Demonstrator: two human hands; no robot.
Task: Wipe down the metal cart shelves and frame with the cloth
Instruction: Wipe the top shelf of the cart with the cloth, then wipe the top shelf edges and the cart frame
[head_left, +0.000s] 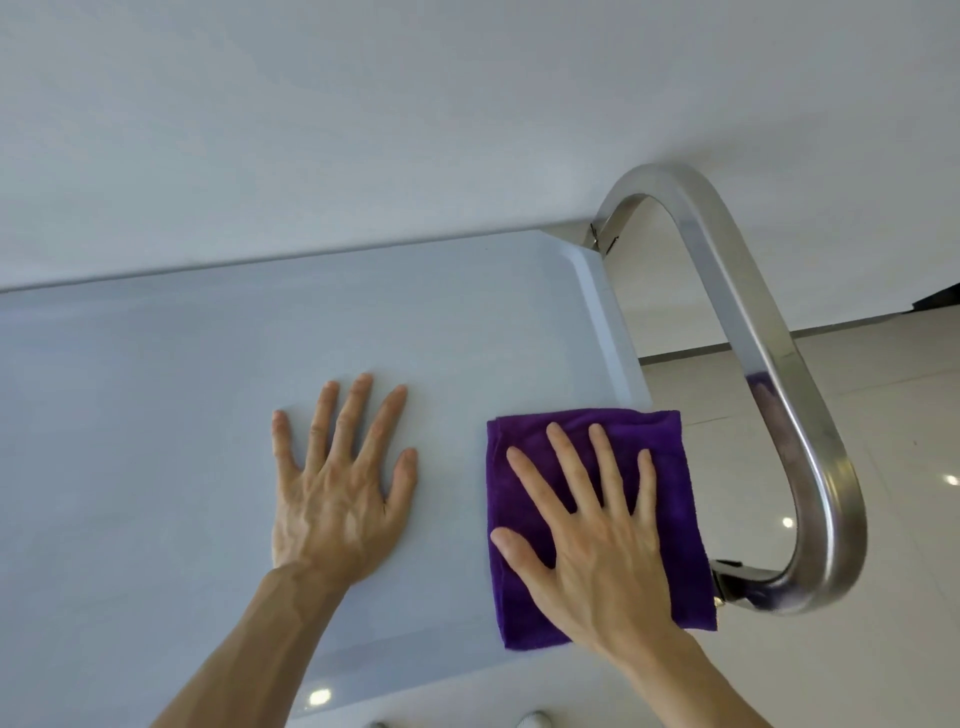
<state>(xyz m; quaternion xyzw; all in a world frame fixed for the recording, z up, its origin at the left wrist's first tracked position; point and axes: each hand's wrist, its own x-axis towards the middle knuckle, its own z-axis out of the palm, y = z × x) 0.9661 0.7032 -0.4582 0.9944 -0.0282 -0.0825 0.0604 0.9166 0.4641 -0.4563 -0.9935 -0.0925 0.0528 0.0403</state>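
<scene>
The top shelf (182, 389) of the metal cart fills the left and middle of the view, a pale, smooth, slightly glossy sheet with a raised lip along its right end. Its far edge runs against a plain white wall (363, 104).

The left hand (337, 488) lies flat on the bare shelf, palm down, fingers straight and spread, holding nothing. Its forearm comes up from the near edge of the shelf.

The right hand (597, 540) also lies flat with fingers straight and spread, pressing down on a purple cloth (670, 457). The cloth is folded into a rough square and sits at the right end of the shelf, towards the near right corner. Its right side overlaps the raised lip and hangs slightly past the shelf's right edge. The fingers are not curled round the cloth; they only rest on top of it. The two hands are near each other but apart, with a strip of bare shelf between them.

Beyond the right end of the shelf, a polished steel handle (748, 332) bends in a loop, fixed to the cart frame at the far right corner and again at the near right corner, just beside the cloth. The purple of the cloth is reflected on the tube. Below the handle lies a glossy tiled floor (883, 415) with small bright light reflections.
</scene>
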